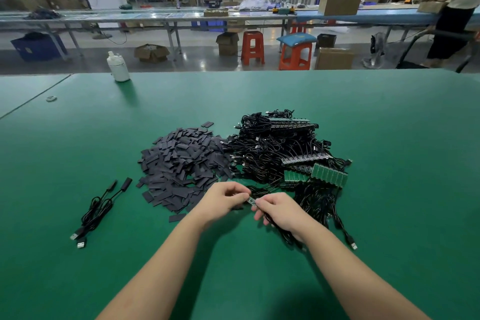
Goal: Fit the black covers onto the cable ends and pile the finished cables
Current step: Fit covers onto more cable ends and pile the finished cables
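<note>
A heap of flat black covers (181, 163) lies on the green table (389, 125), left of a tangled pile of black cables with small green circuit boards (285, 153). My left hand (223, 199) and my right hand (279, 209) meet in front of both heaps, pinching the small board end (251, 199) of one cable between them. That cable trails under my right hand toward a USB plug (353, 245). Whether a cover is in my left fingers is hidden. Two covered cables (97, 212) lie together at the left.
A white plastic bottle (118, 67) stands near the table's far edge, and a small ring-shaped object (51, 98) lies at the far left. Beyond the table are orange stools (252, 47), cardboard boxes (335, 58) and a person standing at the right (457, 8).
</note>
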Available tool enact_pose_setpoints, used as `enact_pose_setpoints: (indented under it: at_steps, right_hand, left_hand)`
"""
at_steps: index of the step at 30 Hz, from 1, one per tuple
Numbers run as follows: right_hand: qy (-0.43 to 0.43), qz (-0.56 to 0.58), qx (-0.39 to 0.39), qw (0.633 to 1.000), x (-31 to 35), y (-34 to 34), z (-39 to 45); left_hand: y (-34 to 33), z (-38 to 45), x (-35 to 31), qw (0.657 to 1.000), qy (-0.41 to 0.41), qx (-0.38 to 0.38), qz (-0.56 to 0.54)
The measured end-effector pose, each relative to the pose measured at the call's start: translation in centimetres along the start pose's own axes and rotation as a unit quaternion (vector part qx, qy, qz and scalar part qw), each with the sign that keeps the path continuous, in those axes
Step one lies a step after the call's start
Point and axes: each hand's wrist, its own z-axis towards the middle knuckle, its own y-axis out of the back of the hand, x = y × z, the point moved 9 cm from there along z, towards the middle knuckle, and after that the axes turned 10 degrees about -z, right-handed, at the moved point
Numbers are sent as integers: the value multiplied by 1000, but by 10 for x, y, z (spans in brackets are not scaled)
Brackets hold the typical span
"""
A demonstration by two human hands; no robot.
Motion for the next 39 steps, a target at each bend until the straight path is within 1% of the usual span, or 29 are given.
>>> enact_pose_setpoints:
  at_steps: [1,2,4,6,8,9,11,14,19,24,30,33,36,38,39]
  right_hand:
    - [-7,-3,5,1000,-2,-6,1]
    - [-14,0,7,1000,-5,-11,3]
    - [-28,29,8,999,-10,-19,6]
    - [-36,71,8,997,-14,-28,9]
    - [-41,69,10,997,-19,-36,9]
    - [-40,52,11,998,-22,-41,9]
    - [-32,24,7,999,-27,-46,8]
    - [-23,40,-2,999,-31,-44,9]
    - [-15,47,19,999,-31,-46,9]
    - [-10,51,28,998,-30,-47,7]
    - [-10,63,32,997,-30,-48,6]
    - [-15,70,37,997,-31,-49,7]
    - [-16,107,49,993,-33,-50,8]
    - [-16,137,59,989,-34,-50,9]
    - [-15,145,61,987,-35,-49,9]
  left_hand:
    - [11,0,3,999,-5,-20,47]
    - [24,1,5,991,-12,-45,123]
    - [51,-3,7,953,-14,-90,290]
    - [68,-8,15,918,-4,-89,386]
    - [74,-13,27,893,10,-55,447]
    - [76,-14,33,888,15,-40,457]
    - [78,-16,39,891,11,-32,454]
    - [77,-14,39,890,-4,-28,455]
    - [72,-10,33,886,-16,-25,463]
    - [65,-6,38,866,-2,-12,500]
    - [62,0,34,892,9,-29,452]
    - [61,0,27,920,1,-44,388]
    - [58,-3,21,960,0,-58,273]
    - [50,-7,19,988,4,-55,146]
    - [43,-9,19,996,8,-43,77]
